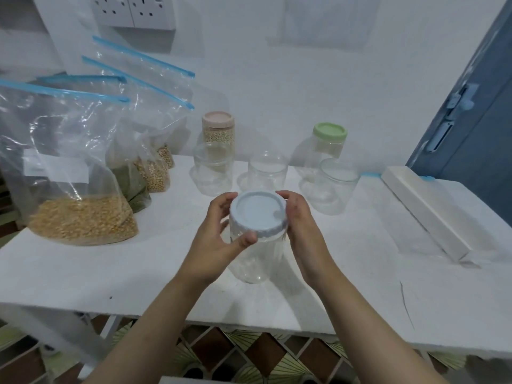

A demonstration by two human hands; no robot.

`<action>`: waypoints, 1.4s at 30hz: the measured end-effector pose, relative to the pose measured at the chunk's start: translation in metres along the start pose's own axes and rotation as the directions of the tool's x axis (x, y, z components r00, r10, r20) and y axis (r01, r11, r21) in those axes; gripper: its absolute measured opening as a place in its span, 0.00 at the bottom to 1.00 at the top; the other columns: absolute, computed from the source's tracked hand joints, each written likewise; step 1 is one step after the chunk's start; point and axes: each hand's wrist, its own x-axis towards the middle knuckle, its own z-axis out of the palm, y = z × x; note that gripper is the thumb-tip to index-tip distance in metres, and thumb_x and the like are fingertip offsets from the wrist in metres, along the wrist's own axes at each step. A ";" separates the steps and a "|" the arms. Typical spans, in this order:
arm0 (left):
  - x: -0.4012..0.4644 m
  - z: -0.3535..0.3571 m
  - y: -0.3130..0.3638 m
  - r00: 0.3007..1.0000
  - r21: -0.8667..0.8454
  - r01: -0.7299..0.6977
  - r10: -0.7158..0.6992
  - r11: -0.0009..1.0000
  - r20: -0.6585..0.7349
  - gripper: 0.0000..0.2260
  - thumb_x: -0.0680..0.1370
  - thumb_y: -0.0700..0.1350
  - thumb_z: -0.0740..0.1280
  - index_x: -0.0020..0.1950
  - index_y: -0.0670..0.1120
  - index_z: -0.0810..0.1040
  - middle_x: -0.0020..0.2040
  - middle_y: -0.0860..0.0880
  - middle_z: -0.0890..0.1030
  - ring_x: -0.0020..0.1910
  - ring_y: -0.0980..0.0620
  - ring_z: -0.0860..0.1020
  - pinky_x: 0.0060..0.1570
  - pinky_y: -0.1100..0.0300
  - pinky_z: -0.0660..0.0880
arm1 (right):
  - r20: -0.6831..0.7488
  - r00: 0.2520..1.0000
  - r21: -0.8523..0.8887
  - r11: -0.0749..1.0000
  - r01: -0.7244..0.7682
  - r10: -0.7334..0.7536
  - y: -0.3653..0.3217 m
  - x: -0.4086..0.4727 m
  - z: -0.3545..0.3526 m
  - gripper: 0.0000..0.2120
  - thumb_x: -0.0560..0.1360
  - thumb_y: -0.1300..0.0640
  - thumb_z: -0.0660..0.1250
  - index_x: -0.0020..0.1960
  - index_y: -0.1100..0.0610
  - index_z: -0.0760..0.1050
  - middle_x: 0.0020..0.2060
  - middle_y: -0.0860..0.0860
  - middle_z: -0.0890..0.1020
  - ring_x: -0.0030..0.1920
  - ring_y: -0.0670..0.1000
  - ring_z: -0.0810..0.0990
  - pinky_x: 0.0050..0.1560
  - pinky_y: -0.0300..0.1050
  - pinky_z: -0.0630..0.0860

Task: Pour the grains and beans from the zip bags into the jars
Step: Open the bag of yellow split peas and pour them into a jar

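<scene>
An empty clear jar with a pale blue lid stands on the white table in front of me. My left hand grips the jar's upper wall, thumb against the lid's rim. My right hand curls around the lid from the right. At the left stand several zip bags with blue seals: the nearest holds yellow grains, one behind holds green beans, two more hold beige beans.
Behind the held jar are three open clear jars, a pink-lidded jar filled with grains and a green-lidded empty jar. A long white box lies at the right. The table edge is near me.
</scene>
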 end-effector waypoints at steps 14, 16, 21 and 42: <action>0.000 -0.005 0.006 1.000 0.019 0.007 -0.007 1.000 -0.004 0.38 0.55 0.73 0.75 0.62 0.71 0.66 0.61 0.64 0.77 0.60 0.61 0.76 0.59 0.58 0.76 | 0.099 0.995 -0.022 1.000 -0.017 0.019 0.005 -0.008 -0.013 0.22 0.76 0.37 0.66 0.66 0.43 0.69 0.60 0.42 0.81 0.63 0.41 0.77 0.62 0.41 0.73; 0.000 -0.005 0.007 1.000 0.018 -0.001 0.001 1.000 0.005 0.37 0.55 0.73 0.75 0.61 0.72 0.67 0.60 0.66 0.77 0.60 0.63 0.76 0.59 0.59 0.75 | 0.059 0.998 0.018 1.000 -0.021 0.020 0.007 -0.007 -0.015 0.21 0.76 0.35 0.63 0.66 0.40 0.72 0.61 0.41 0.80 0.66 0.44 0.75 0.68 0.49 0.71; 0.000 -0.005 0.005 1.000 0.000 0.002 -0.002 1.000 0.001 0.38 0.56 0.73 0.75 0.63 0.69 0.67 0.61 0.63 0.78 0.60 0.62 0.76 0.59 0.60 0.75 | 0.109 0.993 -0.066 0.997 -0.030 0.037 -0.004 -0.005 -0.016 0.22 0.72 0.39 0.66 0.61 0.43 0.65 0.46 0.44 0.85 0.50 0.42 0.81 0.53 0.34 0.75; 0.000 -0.004 0.001 1.000 -0.037 0.005 -0.005 0.999 0.015 0.33 0.60 0.68 0.76 0.61 0.73 0.67 0.64 0.61 0.77 0.62 0.58 0.76 0.62 0.56 0.75 | 0.137 0.990 -0.113 0.993 -0.021 0.036 -0.004 -0.013 -0.014 0.28 0.73 0.40 0.67 0.71 0.42 0.64 0.61 0.36 0.78 0.63 0.35 0.74 0.60 0.33 0.73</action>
